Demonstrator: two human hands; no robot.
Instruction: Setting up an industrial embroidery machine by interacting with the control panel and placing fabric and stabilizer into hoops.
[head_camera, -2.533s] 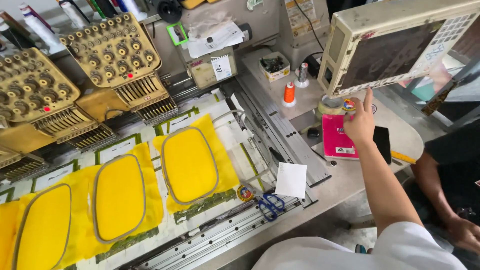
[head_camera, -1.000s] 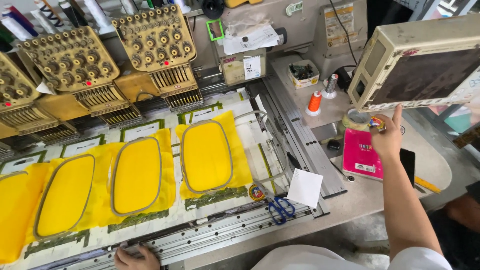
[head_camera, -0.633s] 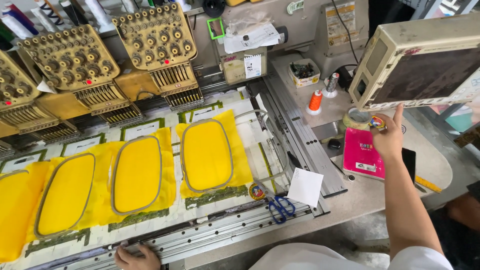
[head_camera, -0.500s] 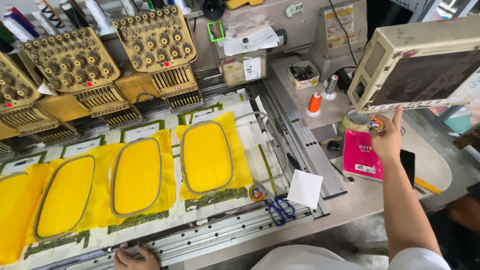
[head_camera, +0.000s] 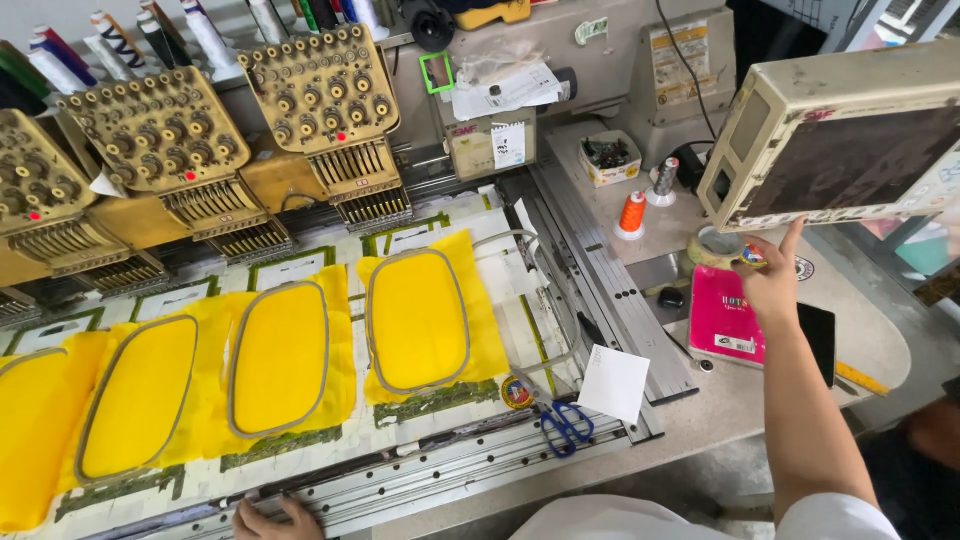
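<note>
My right hand reaches up to the underside of a beige control panel at the right, one finger raised against its lower edge; the fingers hold nothing. Just below it lie a pink booklet and a roll of tape. My left hand rests with spread fingers on the metal front rail of the embroidery machine. Several yellow cloths in oval hoops lie in a row under the beige sewing heads.
Blue-handled scissors and a white paper slip lie near the rail's right end. An orange thread cone, a small box of parts and a dark phone sit on the grey side table.
The view has shifted slightly. My right hand stays raised at the control panel's underside, and my left hand stays on the front rail.
</note>
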